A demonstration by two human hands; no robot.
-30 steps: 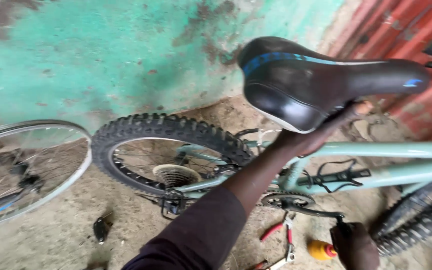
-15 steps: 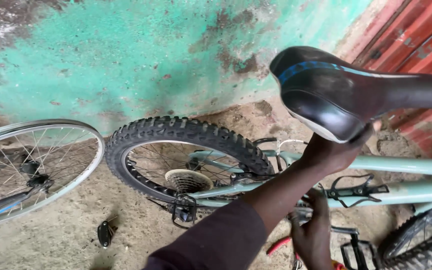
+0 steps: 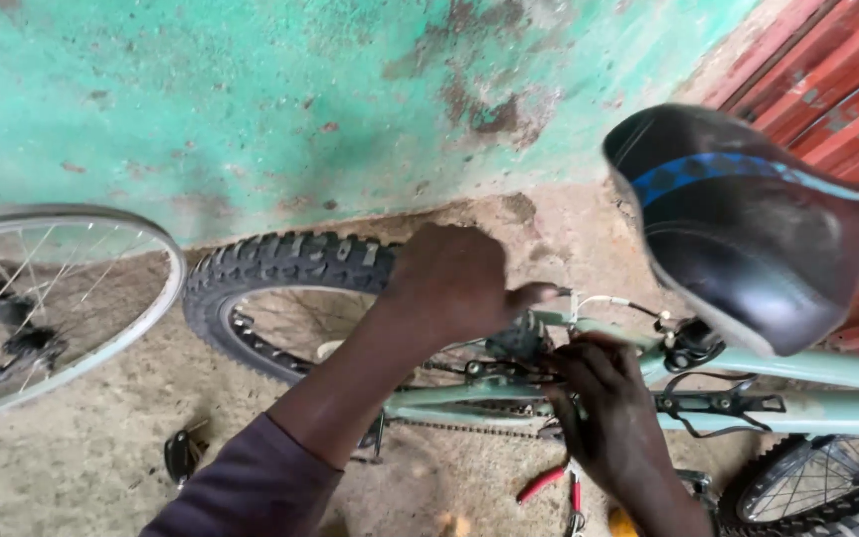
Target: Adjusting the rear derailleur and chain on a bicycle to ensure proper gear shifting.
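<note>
Just above the left hand point(image 3: 449, 283), knobbly matt rubber is seen on the tyre point(image 3: 280, 261). Smooth painted metal, pale green, is shown by the frame point(image 3: 827, 370) right of the right hand point(image 3: 603, 418). The saddle point(image 3: 748, 234) looks like glossy vinyl, probably. The wall point(image 3: 251, 99) is rough, flaking paint.

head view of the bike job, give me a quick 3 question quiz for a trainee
1. True or false: the left hand rests on the black saddle.
2. What lies on the ground under the pale green frame? A) red-handled pliers B) a hammer C) a pump
3. Which hand sits lower, by the frame tubes?

Key: 1 false, it is over the knobby rear tyre, by the brake; 2 A; 3 the right hand.
</note>
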